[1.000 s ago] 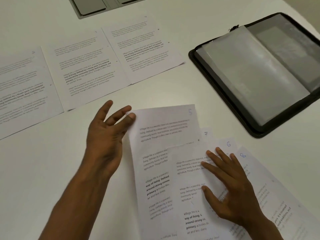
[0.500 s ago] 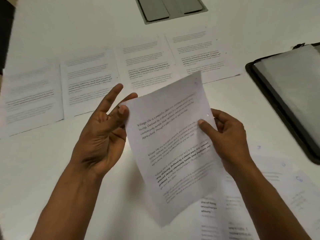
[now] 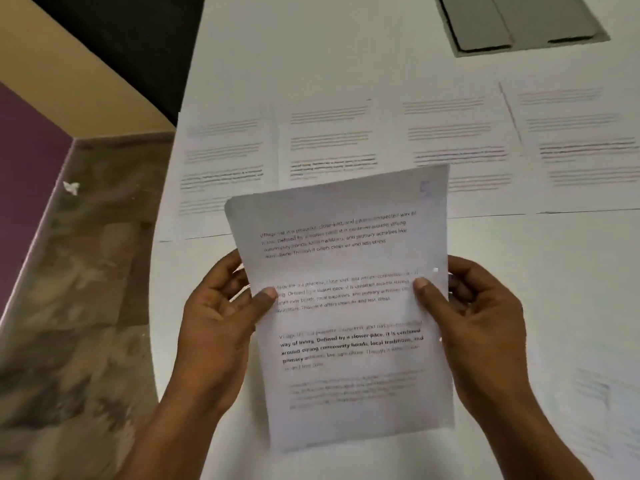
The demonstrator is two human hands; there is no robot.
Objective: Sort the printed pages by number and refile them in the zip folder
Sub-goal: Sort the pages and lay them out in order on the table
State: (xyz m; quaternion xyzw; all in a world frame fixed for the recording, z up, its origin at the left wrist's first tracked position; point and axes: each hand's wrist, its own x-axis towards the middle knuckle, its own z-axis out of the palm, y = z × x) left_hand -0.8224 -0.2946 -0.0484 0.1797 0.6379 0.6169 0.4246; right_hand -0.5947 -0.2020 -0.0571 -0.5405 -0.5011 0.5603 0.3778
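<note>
A printed page with a handwritten number in its top right corner hangs upright above the white table. My left hand pinches its left edge, thumb on the front. My right hand pinches the right edge the same way. Behind it, several printed pages lie side by side in a row on the table. More loose pages lie at the lower right, blurred. The zip folder is out of view.
The white table has a curved left edge; beyond it lies a mottled floor with a purple wall. A grey recessed panel sits in the tabletop at the far right.
The page was lifted off the fanned stack by both hands and now stands square in front of me. My view swung left, so the zip folder has left the frame.
</note>
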